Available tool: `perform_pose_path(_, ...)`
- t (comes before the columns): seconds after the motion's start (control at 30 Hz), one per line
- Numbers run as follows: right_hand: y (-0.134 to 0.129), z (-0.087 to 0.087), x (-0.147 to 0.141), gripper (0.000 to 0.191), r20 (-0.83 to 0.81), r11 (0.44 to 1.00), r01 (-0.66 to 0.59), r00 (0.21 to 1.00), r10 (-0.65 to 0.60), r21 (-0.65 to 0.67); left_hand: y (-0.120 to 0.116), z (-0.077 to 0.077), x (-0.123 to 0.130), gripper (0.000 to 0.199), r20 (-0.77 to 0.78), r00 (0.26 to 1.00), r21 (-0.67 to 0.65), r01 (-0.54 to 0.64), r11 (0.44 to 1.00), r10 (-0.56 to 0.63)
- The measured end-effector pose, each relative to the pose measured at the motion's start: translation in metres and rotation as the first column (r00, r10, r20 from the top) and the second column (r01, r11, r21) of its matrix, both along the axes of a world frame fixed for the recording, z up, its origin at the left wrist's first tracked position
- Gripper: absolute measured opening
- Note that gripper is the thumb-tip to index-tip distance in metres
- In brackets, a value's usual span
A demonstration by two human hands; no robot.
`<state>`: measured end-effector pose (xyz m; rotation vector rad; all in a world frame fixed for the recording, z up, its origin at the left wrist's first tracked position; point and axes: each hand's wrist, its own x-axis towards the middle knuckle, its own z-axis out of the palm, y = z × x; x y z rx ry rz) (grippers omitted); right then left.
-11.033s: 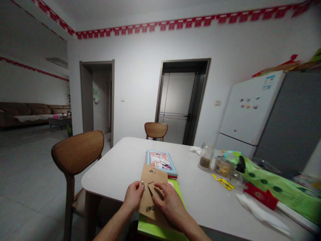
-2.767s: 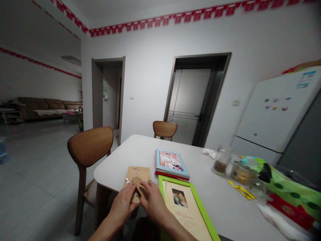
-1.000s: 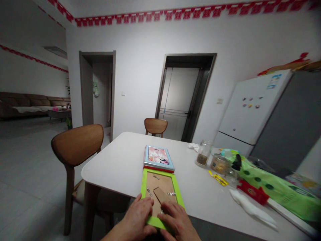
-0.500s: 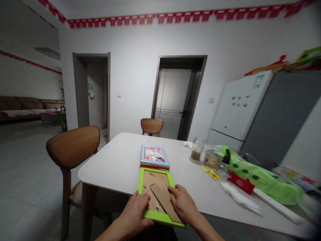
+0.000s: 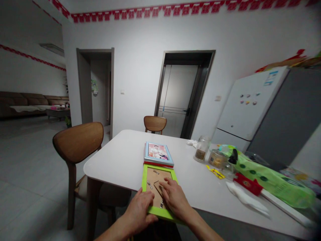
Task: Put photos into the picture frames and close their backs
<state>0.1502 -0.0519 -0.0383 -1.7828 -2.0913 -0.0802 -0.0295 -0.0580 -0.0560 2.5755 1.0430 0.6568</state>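
A green picture frame lies face down at the table's near edge, showing its brown backing board, small metal clips and a folding stand leg. My left hand grips its lower left side, fingers on top and thumb at the near edge. My right hand lies across the right part of the backing, over most of the stand leg. Its fingers stretch over the board; the thumb is hidden. Just beyond the green frame, a light blue picture frame lies face up on something red.
The white table holds a tall glass jar, a shorter jar, a yellow packet, white tissue, a red item and a green bag on the right. Wooden chairs stand at the left and far side.
My right hand has moved inward from the frame's right side over the backing and now covers most of the stand leg. My left hand keeps its grip. The view has shifted slightly.
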Motion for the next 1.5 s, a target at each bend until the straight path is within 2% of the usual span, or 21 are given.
perform_pose_path(0.1,0.008,-0.001,-0.022,0.029,-0.021,0.993,-0.120,0.993,0.119,-0.015,-0.001,0.001,0.000,0.034,0.014,1.000,-0.020,0.008,1.000,-0.007)
perform_pose_path(0.23,0.014,-0.002,-0.033,0.028,-0.018,0.983,-0.182,0.983,0.181,-0.039,-0.002,0.004,-0.004,0.041,0.022,0.999,-0.056,0.043,0.997,-0.042)
perform_pose_path(0.33,0.015,-0.004,-0.032,0.029,-0.012,0.982,-0.182,0.983,0.182,-0.048,0.000,0.005,-0.008,0.043,0.021,0.998,-0.061,0.065,0.996,-0.064)
perform_pose_path(0.4,0.015,-0.004,-0.031,0.029,-0.018,0.983,-0.179,0.984,0.179,-0.048,0.002,0.003,-0.010,0.046,0.009,1.000,-0.071,0.020,0.997,-0.020)
perform_pose_path(0.53,0.016,-0.004,-0.031,0.031,-0.041,0.986,-0.156,0.987,0.153,-0.064,0.010,0.000,-0.012,0.068,-0.049,0.994,-0.108,-0.104,0.989,0.099)
perform_pose_path(0.67,0.017,-0.002,-0.033,0.033,-0.063,0.986,-0.139,0.989,0.134,-0.091,0.015,-0.003,-0.011,0.087,-0.074,0.990,-0.098,-0.124,0.987,0.117)
perform_pose_path(0.87,0.019,-0.004,-0.032,0.032,-0.094,0.983,-0.167,0.983,0.160,-0.073,0.015,-0.003,-0.010,0.091,-0.101,0.988,-0.081,-0.127,0.989,0.119)
perform_pose_path(0.93,0.025,-0.005,-0.029,0.031,-0.125,0.989,-0.137,0.984,0.129,-0.052,0.015,-0.002,-0.010,0.090,-0.112,0.988,-0.079,-0.119,0.990,0.109)
perform_pose_path(1.03,0.043,-0.006,-0.021,0.033,-0.182,0.999,-0.009,0.983,0.000,-0.047,0.015,-0.001,-0.011,0.092,-0.125,0.987,-0.078,-0.108,0.991,0.098)
perform_pose_path(1.27,0.090,-0.010,-0.012,0.029,-0.172,0.971,0.198,0.961,-0.219,-0.132,0.016,0.001,-0.012,0.098,-0.154,0.981,-0.074,-0.127,0.989,0.114)
perform_pose_path(1.5,0.102,-0.016,-0.014,0.025,-0.140,0.950,0.283,0.943,-0.301,-0.133,0.014,0.002,-0.011,0.096,-0.151,0.983,-0.071,-0.119,0.990,0.107)
